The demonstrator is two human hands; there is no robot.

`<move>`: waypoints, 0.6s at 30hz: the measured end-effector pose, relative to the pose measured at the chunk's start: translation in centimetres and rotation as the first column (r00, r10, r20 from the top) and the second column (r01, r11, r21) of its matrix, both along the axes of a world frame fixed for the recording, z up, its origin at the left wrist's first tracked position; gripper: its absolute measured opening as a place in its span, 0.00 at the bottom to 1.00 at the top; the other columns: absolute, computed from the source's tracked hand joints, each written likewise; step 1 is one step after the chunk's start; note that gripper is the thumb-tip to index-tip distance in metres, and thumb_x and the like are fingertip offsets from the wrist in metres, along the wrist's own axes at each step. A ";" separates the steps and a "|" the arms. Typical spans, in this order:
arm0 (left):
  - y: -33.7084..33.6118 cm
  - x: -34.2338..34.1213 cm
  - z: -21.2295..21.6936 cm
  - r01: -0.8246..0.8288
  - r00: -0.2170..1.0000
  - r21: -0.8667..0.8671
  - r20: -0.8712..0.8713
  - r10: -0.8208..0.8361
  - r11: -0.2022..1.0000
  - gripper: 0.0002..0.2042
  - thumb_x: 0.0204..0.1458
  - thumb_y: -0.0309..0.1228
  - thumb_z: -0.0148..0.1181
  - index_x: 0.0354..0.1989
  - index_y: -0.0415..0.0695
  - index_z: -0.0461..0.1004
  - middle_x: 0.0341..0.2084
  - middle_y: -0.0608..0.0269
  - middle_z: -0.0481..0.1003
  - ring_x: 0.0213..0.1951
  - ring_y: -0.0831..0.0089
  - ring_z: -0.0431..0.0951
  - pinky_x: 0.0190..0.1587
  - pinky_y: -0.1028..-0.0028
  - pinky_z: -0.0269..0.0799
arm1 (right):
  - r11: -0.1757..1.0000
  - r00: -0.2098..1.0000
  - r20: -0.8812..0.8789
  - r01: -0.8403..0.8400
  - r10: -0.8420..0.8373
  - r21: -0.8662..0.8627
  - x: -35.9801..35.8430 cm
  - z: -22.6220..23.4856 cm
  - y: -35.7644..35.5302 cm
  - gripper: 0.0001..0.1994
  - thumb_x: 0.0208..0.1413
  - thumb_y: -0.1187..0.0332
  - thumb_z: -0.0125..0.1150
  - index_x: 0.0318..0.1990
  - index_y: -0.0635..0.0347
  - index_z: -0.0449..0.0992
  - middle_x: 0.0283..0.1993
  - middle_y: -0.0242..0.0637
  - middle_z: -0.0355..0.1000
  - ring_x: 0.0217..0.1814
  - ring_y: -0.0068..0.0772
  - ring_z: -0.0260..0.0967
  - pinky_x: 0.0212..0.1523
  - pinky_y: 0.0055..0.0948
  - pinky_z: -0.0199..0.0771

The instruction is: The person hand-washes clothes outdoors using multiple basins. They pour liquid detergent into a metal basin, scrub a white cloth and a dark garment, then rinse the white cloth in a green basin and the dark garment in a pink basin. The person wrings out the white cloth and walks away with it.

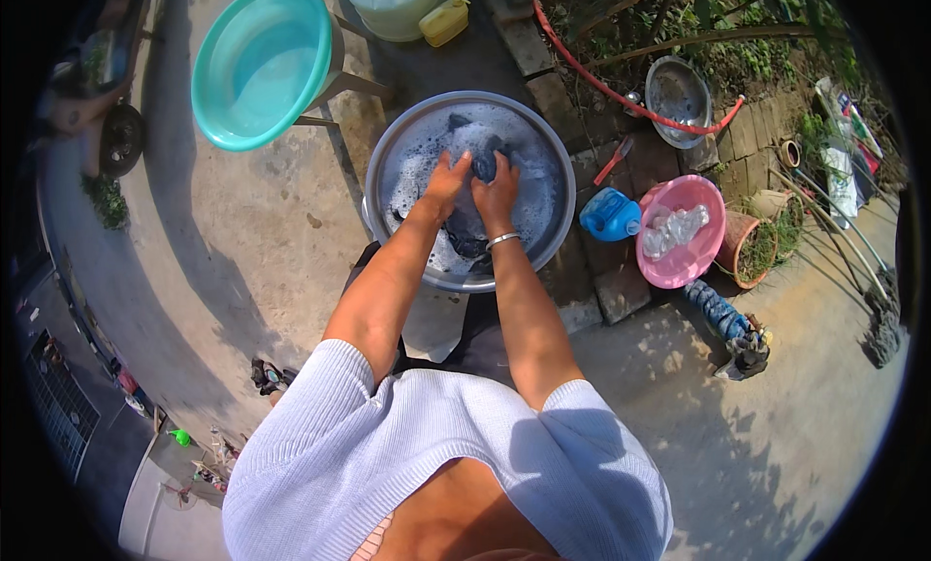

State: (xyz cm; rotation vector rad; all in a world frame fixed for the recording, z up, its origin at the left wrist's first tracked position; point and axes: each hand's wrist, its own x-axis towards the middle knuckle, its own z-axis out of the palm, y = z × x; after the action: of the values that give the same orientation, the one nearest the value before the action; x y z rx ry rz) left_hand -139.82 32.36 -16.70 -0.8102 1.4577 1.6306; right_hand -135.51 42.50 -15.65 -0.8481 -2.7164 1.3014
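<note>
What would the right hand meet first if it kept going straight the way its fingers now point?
The right hand already grips the dark wet cloth. Pushed further, it would probably press through the suds toward the far wall of the metal basin; depth is unclear.

To my upper left a turquoise basin (pixel 260 62) tilts on its stand over the concrete floor (pixel 242 260). Ahead of me sit a pale green jug (pixel 393 3) and a yellow bottle (pixel 444 20) beside it. To my right a blue jug (pixel 609 215) touches a pink basin (pixel 690 256) of clear bottles, with a metal bowl (pixel 679 94) beyond, ringed by a red hose (pixel 592 76)
</note>
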 end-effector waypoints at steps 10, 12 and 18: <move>-0.2 2.2 -3.1 -0.326 0.944 0.336 0.160 0.288 0.884 0.25 0.54 0.45 0.57 0.54 0.40 0.63 0.39 0.56 0.73 0.46 0.67 0.72 0.47 0.64 0.70 | 0.949 0.968 -0.214 -0.182 0.128 -0.257 2.5 11.3 -3.7 0.11 0.42 0.71 0.66 0.32 0.65 0.71 0.32 0.45 0.70 0.34 0.50 0.71 0.34 0.34 0.70; 0.5 3.6 -4.0 -0.430 0.903 0.325 0.141 0.406 0.842 0.23 0.55 0.47 0.53 0.51 0.41 0.65 0.39 0.58 0.73 0.44 0.68 0.71 0.47 0.65 0.69 | 0.968 0.972 -0.170 -0.192 0.164 -0.164 1.7 10.8 -3.3 0.10 0.43 0.69 0.65 0.29 0.64 0.71 0.31 0.44 0.70 0.32 0.49 0.70 0.32 0.35 0.70; 1.4 3.3 0.4 -0.323 0.942 -0.020 0.085 0.324 0.946 0.26 0.57 0.54 0.47 0.45 0.40 0.70 0.38 0.61 0.71 0.41 0.70 0.69 0.49 0.69 0.65 | 0.975 0.984 -0.148 -0.064 0.097 0.215 -2.2 5.4 0.0 0.11 0.49 0.66 0.61 0.23 0.62 0.69 0.26 0.44 0.66 0.28 0.53 0.67 0.27 0.43 0.67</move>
State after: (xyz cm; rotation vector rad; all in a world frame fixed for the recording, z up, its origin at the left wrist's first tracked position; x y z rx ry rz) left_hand -136.55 33.71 -16.35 -1.1594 1.3194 1.8056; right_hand -137.75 42.50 -10.30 -0.5948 -2.7239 1.0202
